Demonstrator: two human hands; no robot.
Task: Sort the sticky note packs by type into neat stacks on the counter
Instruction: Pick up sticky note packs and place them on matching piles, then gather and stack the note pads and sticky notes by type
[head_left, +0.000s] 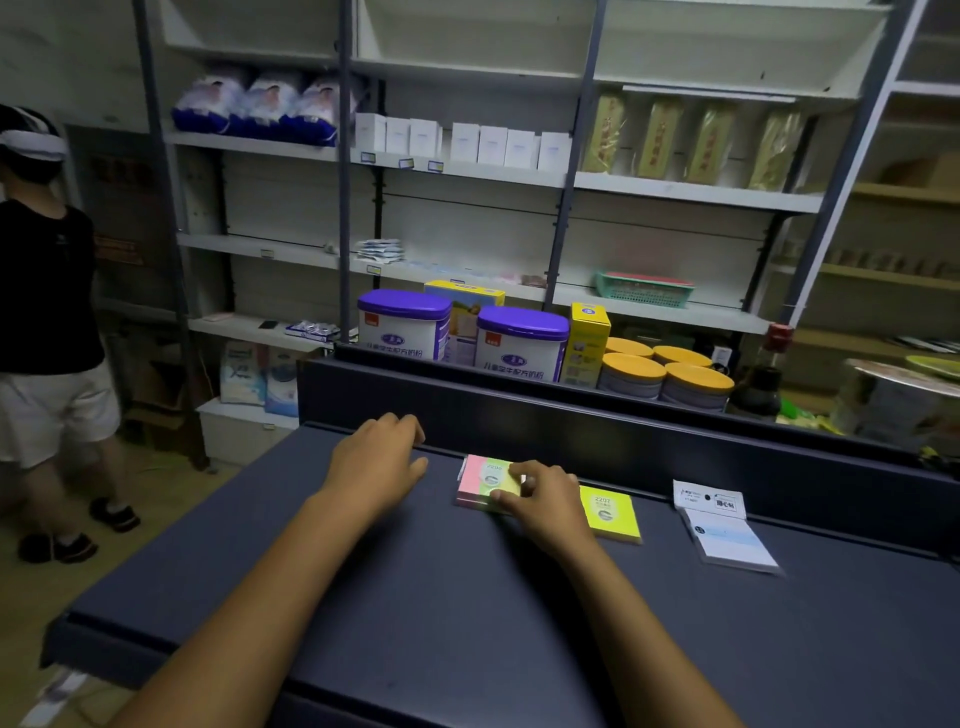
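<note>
Head view: looking down on a dark blue counter (467, 623) with a raised back ledge; shelving stands behind it.
Right hand (545, 501): lies on the right part of the pink-and-yellow pack (485, 486), fingers curled over its top and near edge, thumb at the far side; it grips the pack.
Left hand (376, 462): palm down on the counter, left of the pink-and-yellow pack and just apart from it; fingers loosely bent toward the ledge, holding nothing.
Pink-and-yellow pack: flat on the counter close to the ledge, pink strip on its left side, yellow-green on its right; it seems to top a low stack, though edges are soft.
Yellow pack (613, 517): flat on the counter, just right of the right hand, its left edge hidden by the wrist; round label on top.
White-and-blue pack (727, 540): farther right, well apart from both hands, a white header card at its far end, slightly blurred.
Shelves: two purple-lidded tubs (519, 340), orange-lidded tins (670, 376), a green basket (644, 289).
Other person (47, 312): standing at far left, black top, light shorts.
</note>
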